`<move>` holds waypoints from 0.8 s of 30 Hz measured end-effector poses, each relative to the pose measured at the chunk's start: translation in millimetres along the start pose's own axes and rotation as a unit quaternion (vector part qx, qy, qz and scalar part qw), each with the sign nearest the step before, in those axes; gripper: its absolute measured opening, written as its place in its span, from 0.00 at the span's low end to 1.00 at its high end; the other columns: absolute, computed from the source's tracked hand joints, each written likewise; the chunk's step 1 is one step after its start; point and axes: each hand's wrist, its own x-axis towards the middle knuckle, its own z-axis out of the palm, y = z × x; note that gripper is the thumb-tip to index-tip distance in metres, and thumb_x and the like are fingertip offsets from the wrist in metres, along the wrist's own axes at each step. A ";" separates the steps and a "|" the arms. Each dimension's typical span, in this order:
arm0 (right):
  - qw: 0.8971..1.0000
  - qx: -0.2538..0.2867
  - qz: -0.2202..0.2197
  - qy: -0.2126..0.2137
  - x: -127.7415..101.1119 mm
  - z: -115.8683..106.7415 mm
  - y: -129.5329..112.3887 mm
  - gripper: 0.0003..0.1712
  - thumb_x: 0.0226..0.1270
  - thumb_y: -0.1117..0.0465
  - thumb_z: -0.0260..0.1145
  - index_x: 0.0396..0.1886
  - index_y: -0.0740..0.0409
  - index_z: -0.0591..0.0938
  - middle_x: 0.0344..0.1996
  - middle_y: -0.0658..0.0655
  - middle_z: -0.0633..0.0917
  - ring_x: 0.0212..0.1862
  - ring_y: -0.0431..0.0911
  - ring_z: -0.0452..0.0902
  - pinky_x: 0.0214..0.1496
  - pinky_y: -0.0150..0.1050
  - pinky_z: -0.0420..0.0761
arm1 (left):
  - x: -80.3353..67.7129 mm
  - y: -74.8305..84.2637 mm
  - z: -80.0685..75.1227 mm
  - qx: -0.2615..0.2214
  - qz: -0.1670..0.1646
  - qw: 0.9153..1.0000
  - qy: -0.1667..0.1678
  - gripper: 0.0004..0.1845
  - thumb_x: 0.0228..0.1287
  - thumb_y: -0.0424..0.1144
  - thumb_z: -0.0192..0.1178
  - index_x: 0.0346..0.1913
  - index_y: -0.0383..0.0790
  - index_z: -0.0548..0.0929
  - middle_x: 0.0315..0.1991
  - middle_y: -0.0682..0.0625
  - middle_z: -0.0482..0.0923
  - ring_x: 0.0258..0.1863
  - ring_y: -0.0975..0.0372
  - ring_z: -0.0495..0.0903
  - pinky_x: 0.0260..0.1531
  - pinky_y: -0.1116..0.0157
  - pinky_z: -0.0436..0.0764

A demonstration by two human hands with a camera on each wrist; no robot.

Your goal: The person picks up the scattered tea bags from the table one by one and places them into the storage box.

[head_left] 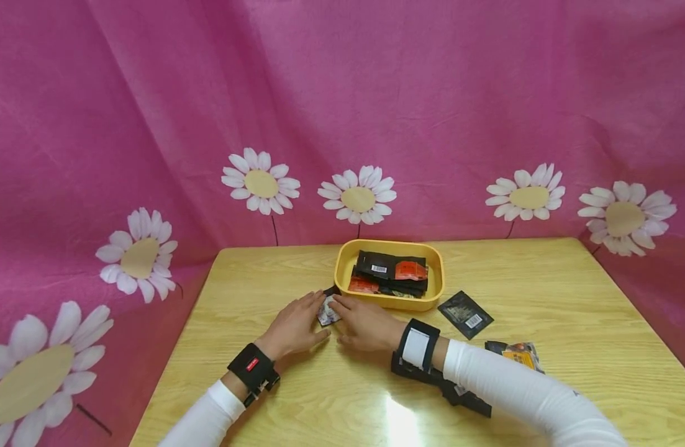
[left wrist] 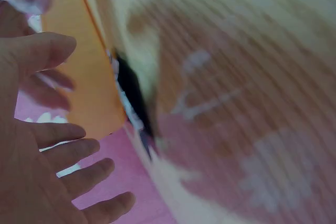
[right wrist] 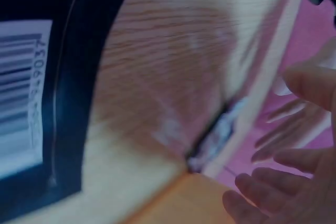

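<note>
A small dark packet (head_left: 329, 308) with a pale patterned face lies on the table in front of the yellow basket (head_left: 395, 302). My left hand (head_left: 294, 326) is on its left side, fingers extended. From the right my right hand (head_left: 370, 324) reaches over, its fingertips overlapping the packet in the head view. Both wrist views show the fingers spread and relaxed, and the packet (left wrist: 128, 95) looks thin and low against the wood. Neither hand has its fingers curled round it.
Several black and orange packets (head_left: 384, 268) are piled inside the basket. A black packet with a barcode (head_left: 462, 313) lies right of it. More packets (head_left: 523, 355) lie beside my right forearm, partly hidden by the sleeve. A pink flowered cloth (head_left: 431, 112) hangs behind the table.
</note>
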 end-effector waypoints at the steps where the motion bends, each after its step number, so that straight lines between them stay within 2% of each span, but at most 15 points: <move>1: 1.000 0.009 0.005 -0.012 2.0 4.8 1.0 0.46 0.61 0.49 0.70 0.74 0.62 0.64 0.72 0.63 0.65 0.69 0.54 0.66 0.67 0.48 0.70 | 0.5 -0.1 2.6 -0.007 0.000 1.000 -0.005 0.44 0.60 0.55 0.65 0.72 0.34 0.65 0.72 0.41 0.64 0.71 0.49 0.63 0.66 0.49 0.65; 5: 0.998 0.014 -0.001 -0.055 5.5 21.8 3.4 0.45 0.64 0.49 0.68 0.74 0.65 0.62 0.73 0.66 0.62 0.73 0.56 0.60 0.70 0.46 0.65 | 0.1 0.7 11.7 -0.015 0.005 0.999 -0.031 0.42 0.58 0.55 0.67 0.71 0.34 0.68 0.68 0.41 0.69 0.66 0.49 0.70 0.63 0.50 0.70; 8: 0.998 0.002 -0.010 -0.062 4.5 26.6 3.5 0.43 0.65 0.49 0.66 0.73 0.66 0.63 0.72 0.65 0.64 0.74 0.56 0.58 0.71 0.47 0.63 | -0.7 2.0 15.3 0.005 0.017 1.000 -0.026 0.38 0.58 0.53 0.68 0.66 0.34 0.73 0.63 0.42 0.74 0.62 0.50 0.74 0.60 0.52 0.73; 11: 0.999 -0.015 -0.016 -0.039 4.7 26.0 3.7 0.37 0.66 0.53 0.65 0.71 0.65 0.67 0.68 0.62 0.70 0.70 0.55 0.64 0.70 0.47 0.66 | -0.4 4.2 15.8 0.034 0.031 0.999 0.004 0.30 0.59 0.48 0.68 0.60 0.36 0.78 0.58 0.43 0.77 0.57 0.52 0.77 0.55 0.54 0.77; 14: 0.999 -0.045 -0.028 -0.007 5.1 23.1 3.7 0.27 0.66 0.57 0.65 0.63 0.61 0.76 0.60 0.59 0.77 0.62 0.53 0.71 0.64 0.48 0.71 | -0.6 7.6 16.1 0.067 0.049 0.996 0.036 0.21 0.59 0.44 0.67 0.53 0.36 0.81 0.51 0.44 0.80 0.49 0.53 0.80 0.47 0.55 0.80; 16: 0.997 -0.066 -0.040 0.004 5.1 22.1 3.8 0.21 0.66 0.58 0.65 0.58 0.58 0.80 0.54 0.57 0.79 0.58 0.51 0.74 0.59 0.47 0.74 | -2.2 11.1 15.6 0.086 0.059 0.993 0.052 0.15 0.58 0.40 0.66 0.47 0.36 0.83 0.46 0.45 0.81 0.44 0.53 0.81 0.42 0.55 0.81; 18: 0.996 -0.070 -0.051 0.009 4.3 22.0 3.9 0.17 0.66 0.59 0.65 0.54 0.58 0.82 0.53 0.57 0.80 0.57 0.51 0.75 0.60 0.47 0.74 | -4.2 14.1 15.7 0.100 0.066 0.991 0.066 0.09 0.57 0.37 0.65 0.39 0.37 0.84 0.39 0.47 0.82 0.38 0.54 0.82 0.36 0.56 0.80; 21: 0.997 -0.052 -0.062 0.015 2.8 23.3 4.5 0.17 0.65 0.62 0.66 0.53 0.60 0.82 0.54 0.58 0.81 0.57 0.51 0.77 0.61 0.45 0.74 | -7.3 17.3 16.0 0.097 0.067 0.990 0.080 0.01 0.58 0.34 0.64 0.31 0.40 0.85 0.31 0.51 0.81 0.30 0.58 0.82 0.29 0.58 0.79; 24: 0.997 -0.035 -0.066 0.025 0.6 25.0 5.5 0.17 0.64 0.62 0.67 0.52 0.59 0.81 0.50 0.55 0.84 0.52 0.48 0.80 0.57 0.42 0.77 | -10.1 18.6 16.2 0.071 0.063 0.992 0.080 0.05 0.62 0.33 0.63 0.28 0.43 0.84 0.27 0.54 0.81 0.26 0.61 0.81 0.24 0.61 0.77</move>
